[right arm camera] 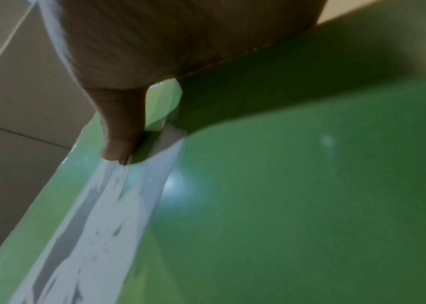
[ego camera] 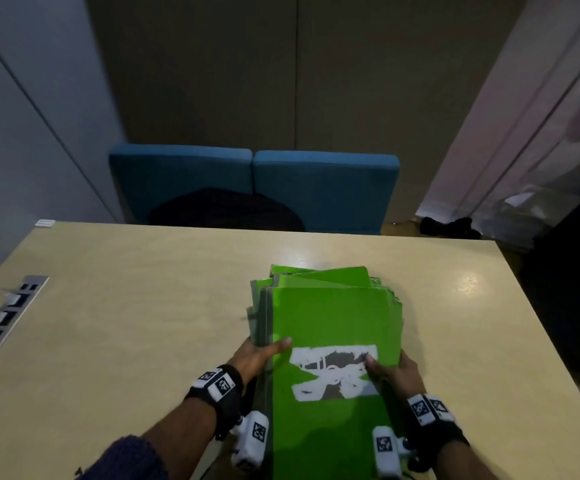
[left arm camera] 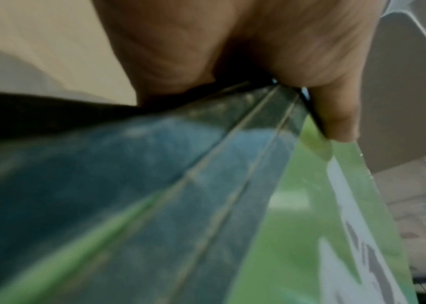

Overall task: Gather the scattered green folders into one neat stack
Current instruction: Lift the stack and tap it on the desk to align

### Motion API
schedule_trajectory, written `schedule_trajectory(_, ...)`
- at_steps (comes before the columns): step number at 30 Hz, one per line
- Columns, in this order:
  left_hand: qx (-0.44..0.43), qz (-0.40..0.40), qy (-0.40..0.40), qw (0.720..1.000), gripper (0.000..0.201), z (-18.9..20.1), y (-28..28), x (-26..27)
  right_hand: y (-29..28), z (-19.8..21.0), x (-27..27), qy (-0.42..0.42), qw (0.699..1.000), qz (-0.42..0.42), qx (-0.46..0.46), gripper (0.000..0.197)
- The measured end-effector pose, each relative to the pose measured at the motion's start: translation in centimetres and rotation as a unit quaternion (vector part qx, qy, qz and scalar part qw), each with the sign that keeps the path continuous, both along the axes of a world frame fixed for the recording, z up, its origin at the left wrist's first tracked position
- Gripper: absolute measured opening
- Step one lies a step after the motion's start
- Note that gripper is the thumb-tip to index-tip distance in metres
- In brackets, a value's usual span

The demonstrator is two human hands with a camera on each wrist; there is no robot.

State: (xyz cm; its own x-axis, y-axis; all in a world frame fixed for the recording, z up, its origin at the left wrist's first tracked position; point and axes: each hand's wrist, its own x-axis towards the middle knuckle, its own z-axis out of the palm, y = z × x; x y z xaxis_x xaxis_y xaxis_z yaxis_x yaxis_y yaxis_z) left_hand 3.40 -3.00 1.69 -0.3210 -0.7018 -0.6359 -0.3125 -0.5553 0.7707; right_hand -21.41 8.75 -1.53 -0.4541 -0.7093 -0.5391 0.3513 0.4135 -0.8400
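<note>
Now the pile of green folders [ego camera: 330,327] is held at the table's [ego camera: 143,289] near edge, thumbs on top, by the left hand [ego camera: 259,355] and right hand [ego camera: 394,372]; fanned far corners should be squared by even, apparently inward, pressure.

Green folders [ego camera: 330,317] glossy card; table [ego camera: 143,289] smooth pale wood-look; chairs [ego camera: 323,188] blue cloth.

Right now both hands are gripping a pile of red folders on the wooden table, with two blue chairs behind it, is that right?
Not quite: the folders are green, not red, as the head view shows. The rest holds: the left hand and right hand grip the pile on the wooden table, with two blue chairs behind it.
</note>
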Motion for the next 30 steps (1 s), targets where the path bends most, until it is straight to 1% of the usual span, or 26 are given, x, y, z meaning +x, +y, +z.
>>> schedule_trajectory(2, 0.023, 0.003, -0.007, 1.000, 0.102, -0.4, 0.2, -0.1, 0.0, -0.3, -0.3, -0.019, 1.000, 0.009, 0.005, 0.037)
schedule_trajectory(3, 0.033, 0.013, -0.013, 0.999, 0.104, -0.6, 0.2, -0.2, 0.1, -0.4, -0.3, -0.024, 1.000, 0.013, 0.006, 0.039)
schedule_trajectory(6, 0.074, 0.030, -0.020, 0.997, 0.087, -0.7, 0.1, -0.3, 0.2, -0.8, -0.5, -0.023, 0.999, 0.032, -0.001, 0.042)
schedule_trajectory(7, 0.072, 0.022, -0.020, 0.997, 0.088, -0.7, 0.1, -0.4, 0.3, -0.8, -0.4, -0.017, 0.999, 0.041, -0.004, 0.041)
schedule_trajectory(9, 0.055, 0.001, -0.011, 0.998, 0.099, -1.0, 0.1, -0.4, 0.5, -0.9, -0.2, -0.002, 0.999, 0.052, -0.009, 0.037)
schedule_trajectory(10, 0.047, 0.002, 0.001, 0.999, 0.096, -0.7, 0.2, -0.5, 0.6, -1.0, -0.2, 0.002, 0.999, 0.049, -0.011, 0.036)
schedule_trajectory(11, 0.046, 0.013, 0.013, 0.999, 0.087, -0.5, 0.2, -0.7, 0.5, -1.0, -0.2, -0.001, 0.999, 0.044, -0.015, 0.036)
schedule_trajectory(13, 0.040, 0.019, 0.035, 0.998, 0.069, -0.2, -0.1, -1.0, 0.2, -0.7, -0.7, -0.006, 0.999, 0.025, -0.034, 0.042)
schedule_trajectory(14, 0.036, 0.019, 0.048, 0.998, 0.064, 0.5, -0.3, -1.2, -0.2, 0.0, -0.9, -0.001, 0.999, 0.021, -0.043, 0.046)
schedule_trajectory(15, 0.018, 0.013, 0.068, 0.997, 0.062, 1.1, -0.7, -1.3, -0.8, 1.0, -1.4, 0.013, 0.998, 0.025, -0.054, 0.050)
schedule_trajectory(16, -0.003, 0.013, 0.080, 0.997, 0.068, 1.8, -1.1, -1.3, -1.5, 2.2, -1.8, 0.033, 0.997, 0.029, -0.068, 0.052)
schedule_trajectory(18, -0.047, 0.026, 0.101, 0.993, 0.091, 3.0, -2.2, -1.5, -3.2, 5.5, -2.6, 0.093, 0.991, 0.028, -0.095, 0.047)
schedule_trajectory(19, -0.064, 0.043, 0.116, 0.990, 0.100, 3.4, -2.9, -1.6, -4.1, 6.7, -3.2, 0.128, 0.985, 0.028, -0.113, 0.050)
schedule_trajectory(20, -0.074, 0.063, 0.139, 0.986, 0.106, 4.3, -3.4, -1.8, -4.9, 7.6, -3.8, 0.164, 0.977, 0.035, -0.131, 0.058)
schedule_trajectory(21, -0.087, 0.070, 0.156, 0.981, 0.108, 4.9, -4.1, -1.8, -5.6, 8.3, -4.3, 0.184, 0.971, 0.036, -0.151, 0.063)
schedule_trajectory(22, -0.106, 0.065, 0.175, 0.977, 0.106, 5.6, -4.7, -1.8, -6.1, 9.1, -4.3, 0.205, 0.963, 0.034, -0.172, 0.063)
schedule_trajectory(24, -0.148, 0.034, 0.214, 0.965, 0.099, 6.9, -5.7, -1.6, -6.3, 9.5, -4.1, 0.240, 0.947, 0.012, -0.214, 0.067)
schedule_trajectory(25, -0.156, 0.024, 0.231, 0.960, 0.098, 7.4, -5.9, -1.4, -6.1, 9.4, -3.9, 0.251, 0.942, 0.002, -0.223, 0.069)
schedule_trajectory(26, -0.159, 0.015, 0.243, 0.957, 0.098, 7.9, -5.9, -1.2, -5.7, 9.0, -3.6, 0.261, 0.936, -0.003, -0.236, 0.064)
schedule_trajectory(27, -0.164, 0.006, 0.249, 0.954, 0.099, 7.9, -5.9, -0.8, -5.4, 8.7, -3.1, 0.262, 0.933, 0.006, -0.245, 0.054)
schedule_trajectory(28, -0.165, -0.003, 0.249, 0.955, 0.100, 7.7, -5.8, -0.5, -5.0, 8.1, -2.8, 0.270, 0.930, 0.018, -0.250, 0.053)
schedule_trajectory(30, -0.178, -0.017, 0.212, 0.961, 0.103, 7.5, -5.5, 0.1, -4.6, 7.3, -2.3, 0.279, 0.930, 0.045, -0.236, 0.059)
